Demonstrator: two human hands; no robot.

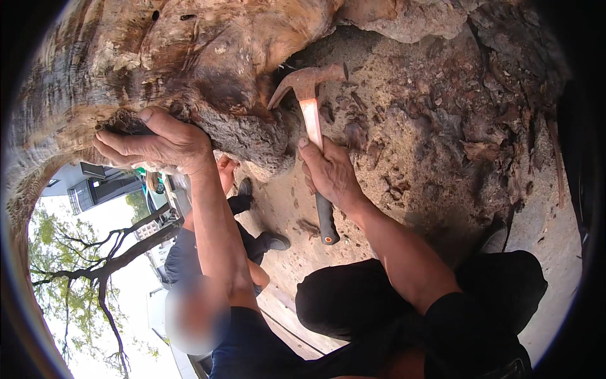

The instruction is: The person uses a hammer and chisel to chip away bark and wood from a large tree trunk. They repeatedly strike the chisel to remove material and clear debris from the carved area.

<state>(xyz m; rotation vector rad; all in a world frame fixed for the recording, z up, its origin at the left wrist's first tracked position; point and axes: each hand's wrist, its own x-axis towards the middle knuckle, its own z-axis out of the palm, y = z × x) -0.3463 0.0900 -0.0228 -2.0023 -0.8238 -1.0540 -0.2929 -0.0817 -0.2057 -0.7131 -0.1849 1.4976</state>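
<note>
A large, weathered tree trunk (183, 57) with brown wood and rough, hollowed patches fills the upper left. My left hand (173, 140) lies against its underside, fingers stretched out and thumb apart, beside a dark hollow. In my right hand (332, 175) is a claw hammer (312, 120), gripped around the handle. Its rusty head points up, the claw turned left toward a dark, rough lump of wood (249, 136). The black end of the handle sticks out below my fist. Whether the claw touches the wood, I cannot tell.
Sandy ground with bark scraps and wood chips (398, 183) spreads under the trunk. Dark, crusty wood (461, 107) rises at the right. Another person (180, 252) in dark clothes is close by at the left, one hand near the trunk. Beyond are a leafy tree (101, 271) and buildings.
</note>
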